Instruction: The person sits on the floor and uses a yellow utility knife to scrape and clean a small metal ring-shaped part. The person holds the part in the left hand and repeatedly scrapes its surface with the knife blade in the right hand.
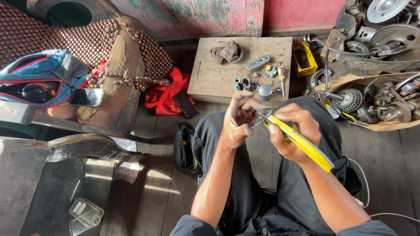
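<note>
Fingers (292, 114) around yellow pliers (302, 144) — nose up-left, toward left hand (238, 120)

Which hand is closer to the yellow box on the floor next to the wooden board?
Right. The right hand, gripping yellow-handled pliers, sits below and only a little left of the yellow box. The left hand, pinching a small metal part, is farther left of it.
</note>
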